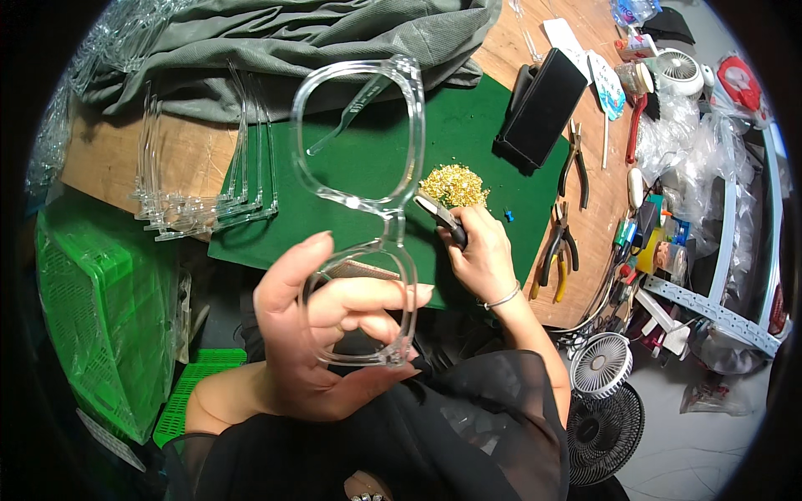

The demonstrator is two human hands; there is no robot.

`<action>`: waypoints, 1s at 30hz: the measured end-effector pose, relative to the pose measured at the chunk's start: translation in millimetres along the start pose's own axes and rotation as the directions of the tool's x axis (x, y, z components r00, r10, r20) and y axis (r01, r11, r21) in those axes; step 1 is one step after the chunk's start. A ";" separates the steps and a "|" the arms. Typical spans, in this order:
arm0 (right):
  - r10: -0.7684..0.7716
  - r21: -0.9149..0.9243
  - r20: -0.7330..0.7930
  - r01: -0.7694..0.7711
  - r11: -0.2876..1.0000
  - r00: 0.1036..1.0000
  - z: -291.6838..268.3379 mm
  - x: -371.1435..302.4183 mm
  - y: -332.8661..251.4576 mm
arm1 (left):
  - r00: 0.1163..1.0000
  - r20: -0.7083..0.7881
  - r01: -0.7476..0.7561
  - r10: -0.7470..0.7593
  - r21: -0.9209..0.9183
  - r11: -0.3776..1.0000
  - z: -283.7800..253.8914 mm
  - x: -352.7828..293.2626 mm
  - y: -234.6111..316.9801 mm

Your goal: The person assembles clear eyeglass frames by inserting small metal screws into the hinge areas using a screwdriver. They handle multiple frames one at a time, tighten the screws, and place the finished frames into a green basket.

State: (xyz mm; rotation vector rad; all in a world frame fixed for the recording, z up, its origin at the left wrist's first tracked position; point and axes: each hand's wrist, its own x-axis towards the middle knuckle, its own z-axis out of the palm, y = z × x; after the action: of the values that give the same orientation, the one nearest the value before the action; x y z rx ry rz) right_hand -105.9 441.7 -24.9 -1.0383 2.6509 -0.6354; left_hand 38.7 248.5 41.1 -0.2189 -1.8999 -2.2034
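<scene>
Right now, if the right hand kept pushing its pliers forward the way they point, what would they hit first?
Probably the clear glasses frame held by the left hand; the right hand aims the pliers at its edge, though depth is unclear.

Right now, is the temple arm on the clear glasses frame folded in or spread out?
Folded in. Through the upper lens opening of the clear glasses frame, held by the left hand, the temple arm lies slanted across behind it.

Left hand (322, 334) covers lower lens rim of clear frame (363, 209); gold pile (454, 185) pieces too small.

Clear eyeglass frame (368, 209), dark green mat (468, 134), gold heap of small parts (454, 184), bright green crate (100, 309)
</scene>
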 end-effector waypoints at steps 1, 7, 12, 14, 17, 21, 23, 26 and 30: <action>0.017 0.013 -0.008 -0.016 1.000 1.000 1.2 -0.2 -1.0 | 1.000 -0.006 0.006 -0.006 0.000 1.000 2.9 0.7 0.2; 0.053 -0.028 0.024 -0.052 0.998 0.998 0.5 2.7 -1.8 | 0.993 -0.104 0.052 -0.057 -0.041 0.998 17.7 3.0 -14.0; 0.134 0.459 0.027 -0.131 0.878 0.991 -25.2 -10.2 -23.1 | 0.991 -0.123 0.054 -0.060 -0.051 0.997 20.4 5.5 -19.3; 0.062 0.606 -0.023 -0.035 0.795 0.998 -42.8 -15.8 -44.5 | 0.988 -0.138 0.056 -0.065 -0.065 0.996 22.6 3.3 -18.5; -0.250 0.589 -0.244 0.348 0.730 0.937 -53.6 -19.0 -71.2 | 0.989 -0.127 0.056 -0.070 -0.111 0.992 27.0 3.0 -16.6; -0.416 0.424 -0.382 0.557 0.714 0.825 -44.9 -19.9 -74.0 | 0.993 -0.106 0.048 -0.060 -0.116 0.992 29.8 0.0 -13.6; -0.421 0.386 -0.449 0.595 0.705 0.789 -38.5 -22.7 -75.0 | 0.997 -0.065 0.034 -0.043 -0.133 0.991 29.9 -2.9 -14.4; -0.419 0.401 -0.464 0.606 0.686 0.781 -36.6 -23.7 -73.8 | 0.996 -0.077 0.027 -0.037 -0.126 0.992 31.7 -4.4 -15.7; -0.416 0.474 -0.464 0.617 0.629 0.782 -36.2 -23.9 -72.5 | 0.997 -0.071 0.007 -0.018 -0.154 0.988 31.4 -2.4 -12.0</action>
State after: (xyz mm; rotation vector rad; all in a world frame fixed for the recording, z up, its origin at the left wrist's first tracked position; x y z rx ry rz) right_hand -58.6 421.8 42.3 -1.5857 2.0275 -1.7757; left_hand 36.8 281.3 33.7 -0.1511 -1.7001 -2.3346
